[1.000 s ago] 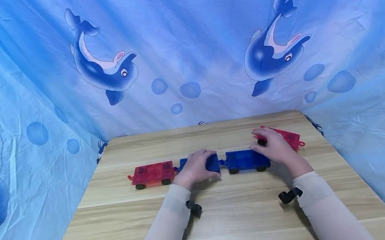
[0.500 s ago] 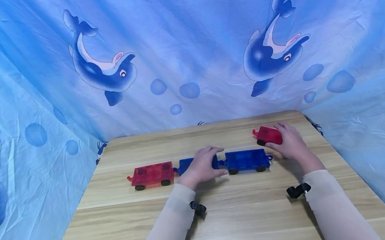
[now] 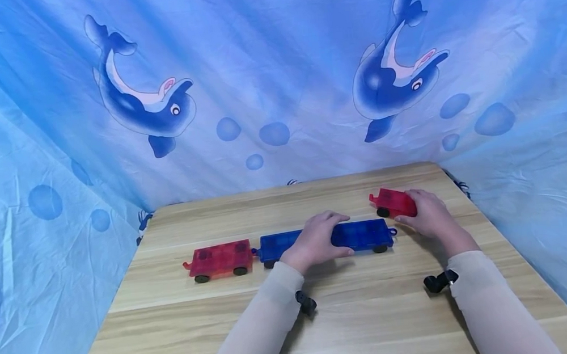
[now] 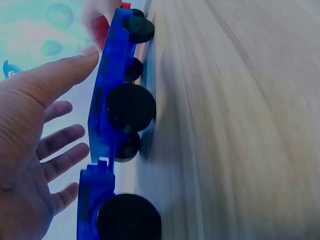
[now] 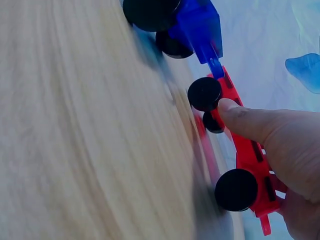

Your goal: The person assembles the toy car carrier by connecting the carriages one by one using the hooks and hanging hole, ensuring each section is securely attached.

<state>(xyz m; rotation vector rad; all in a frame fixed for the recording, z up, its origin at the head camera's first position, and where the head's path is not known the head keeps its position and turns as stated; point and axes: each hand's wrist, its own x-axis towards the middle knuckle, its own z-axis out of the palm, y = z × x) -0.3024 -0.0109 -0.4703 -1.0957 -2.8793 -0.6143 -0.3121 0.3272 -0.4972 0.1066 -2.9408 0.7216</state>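
A short train of toy cars on black wheels runs across the wooden table. In the head view its left end is a translucent red train car, hooked to a blue train car. That one joins a second blue train car at a coupling hidden by my left hand. The left wrist view has the left hand beside the blue cars, thumb and fingers spread. Behind the train's right end my right hand grips another red train car, thumb on its near side.
A loop hook sticks out from the right-hand blue car, close to the gripped red car. Blue dolphin-print cloth hangs behind and beside the table. A black wrist device sits on the right sleeve.
My left hand has slid right along the blue cars. The right hand has shifted right along the rear red car, uncovering its left end and the blue car's loop hook.
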